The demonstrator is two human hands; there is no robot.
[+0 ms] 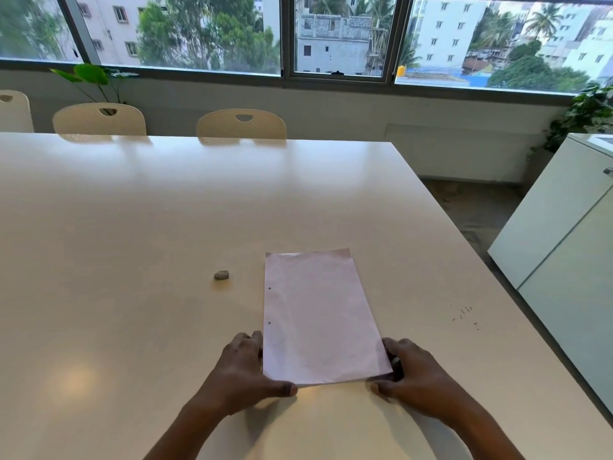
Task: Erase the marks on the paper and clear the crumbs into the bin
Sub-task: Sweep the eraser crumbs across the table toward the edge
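A sheet of paper (318, 317) is seen lying lengthwise on the white surface (132, 210), with its near end held by both hands. The left hand (242, 370) is set at the near left corner, its fingers curled along the left edge and its thumb stretched beneath the near edge. The right hand (414, 376) is closed round the near right corner in much the same way. The near edge appears to be raised slightly off the surface, though this cannot be told for certain. Two punched holes are seen along the sheet's left edge. A small grey eraser (221, 275) lies to the left of the sheet, well apart from the left hand. A scatter of dark crumbs (464, 315) is seen to the right, beyond the right hand and near the surface's right edge. A white cabinet (547, 227) is placed past that edge, and pale chairs (241, 124) are drawn up at the far side.
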